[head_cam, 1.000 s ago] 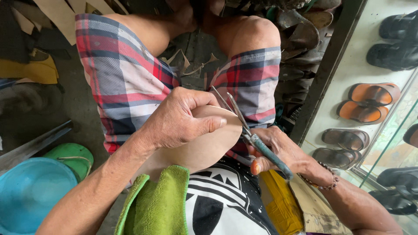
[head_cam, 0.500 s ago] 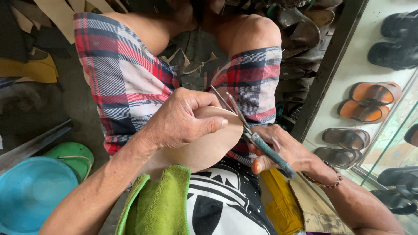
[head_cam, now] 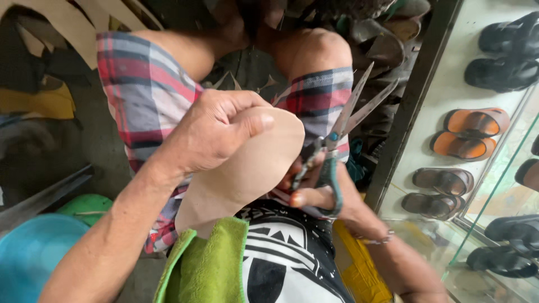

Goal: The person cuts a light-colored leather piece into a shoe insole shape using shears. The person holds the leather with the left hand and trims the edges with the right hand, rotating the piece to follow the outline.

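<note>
A seated person in red-and-grey plaid shorts (head_cam: pixel 140 95) holds a tan, oval, sole-shaped sheet of leather-like material (head_cam: pixel 247 168) over the lap, the left hand (head_cam: pixel 216 132) clamped on its upper edge at about 11 o'clock of the sheet, a green towel (head_cam: pixel 210 264) draped at 6 o'clock. The right hand (head_cam: pixel 325 196), at 3 o'clock of the sheet, grips teal-handled steel scissors (head_cam: pixel 337 140). A second ago the blades lay against the sheet's edge; now they stand clear of it, spread and pointing to 1 o'clock, suggesting a pause between cuts, with orange and brown sandals (head_cam: pixel 469 134) shelved at 3 o'clock.
</note>
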